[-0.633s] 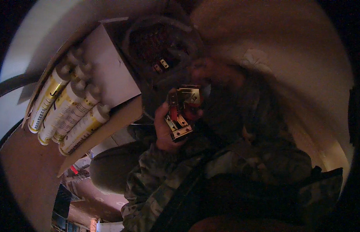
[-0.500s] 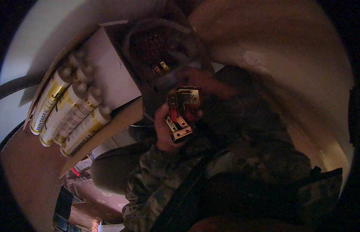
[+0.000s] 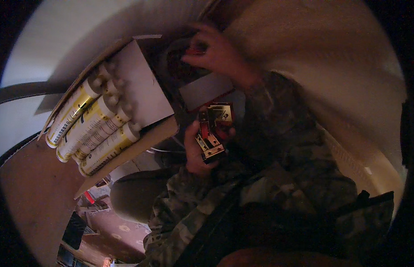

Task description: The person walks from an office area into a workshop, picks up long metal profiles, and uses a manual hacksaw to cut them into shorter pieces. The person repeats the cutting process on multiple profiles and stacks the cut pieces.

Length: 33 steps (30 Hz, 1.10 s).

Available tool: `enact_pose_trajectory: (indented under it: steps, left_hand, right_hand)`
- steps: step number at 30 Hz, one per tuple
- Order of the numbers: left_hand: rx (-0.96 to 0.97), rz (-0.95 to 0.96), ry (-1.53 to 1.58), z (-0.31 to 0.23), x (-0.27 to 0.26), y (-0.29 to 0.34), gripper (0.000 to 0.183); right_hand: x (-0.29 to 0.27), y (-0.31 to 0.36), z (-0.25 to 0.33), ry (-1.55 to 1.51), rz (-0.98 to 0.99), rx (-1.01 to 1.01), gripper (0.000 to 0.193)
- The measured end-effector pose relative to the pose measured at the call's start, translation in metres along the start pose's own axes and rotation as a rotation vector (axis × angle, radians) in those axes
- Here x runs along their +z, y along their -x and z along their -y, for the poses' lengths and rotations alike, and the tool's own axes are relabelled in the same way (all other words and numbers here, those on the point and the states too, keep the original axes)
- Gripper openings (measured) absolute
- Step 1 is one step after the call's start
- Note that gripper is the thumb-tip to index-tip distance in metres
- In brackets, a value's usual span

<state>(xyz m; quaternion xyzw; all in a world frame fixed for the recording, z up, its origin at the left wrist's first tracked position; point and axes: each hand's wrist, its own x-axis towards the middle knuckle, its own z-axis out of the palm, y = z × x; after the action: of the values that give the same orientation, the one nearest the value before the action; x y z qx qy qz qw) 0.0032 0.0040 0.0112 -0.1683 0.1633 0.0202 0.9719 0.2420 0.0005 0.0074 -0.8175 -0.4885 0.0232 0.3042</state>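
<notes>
In my left hand (image 3: 196,151) is a small cluster of gold-coloured metal brackets (image 3: 213,151) with screw holes and dark red parts among them. The fingers wrap round it from the left and below. My right hand (image 3: 218,51) is farther away, over a dark container (image 3: 178,64) with reddish contents. Its fingers are curled, and something small and red shows by the fingertips, too dim to name. Just below that hand sits a flat grey rectangular piece (image 3: 206,91) with a reddish edge.
To the left stands an open cardboard box (image 3: 158,138) holding several white-and-yellow cartridges (image 3: 89,127) and a white carton (image 3: 144,82). A light wall (image 3: 322,53) runs along the right. Camouflage-clad legs lie below my hands; patterned floor (image 3: 115,233) shows at lower left.
My right hand has moved away from the brackets, up and left to the dark container. The grey piece has come into sight. My left hand keeps its hold; the view has shifted slightly.
</notes>
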Motion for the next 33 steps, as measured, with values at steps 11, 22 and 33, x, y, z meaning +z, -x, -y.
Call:
enact_pose_trajectory:
  steps: [11,22,33]
  left_hand:
    - [-0.012,-0.083,-0.028,-0.002,0.001,-0.005,0.051]
    - [-0.006,-0.072,-0.084,-0.002,0.004,-0.012,0.049]
    - [-0.01,-0.029,-0.069,0.0,0.004,-0.012,0.052]
  right_hand:
    - [0.006,0.017,-0.004,-0.094,0.332,-0.042,0.04]
    - [0.041,0.06,-0.013,-0.176,0.661,0.422,0.036]
    - [-0.029,0.079,-0.059,-0.648,0.213,0.786,0.033]
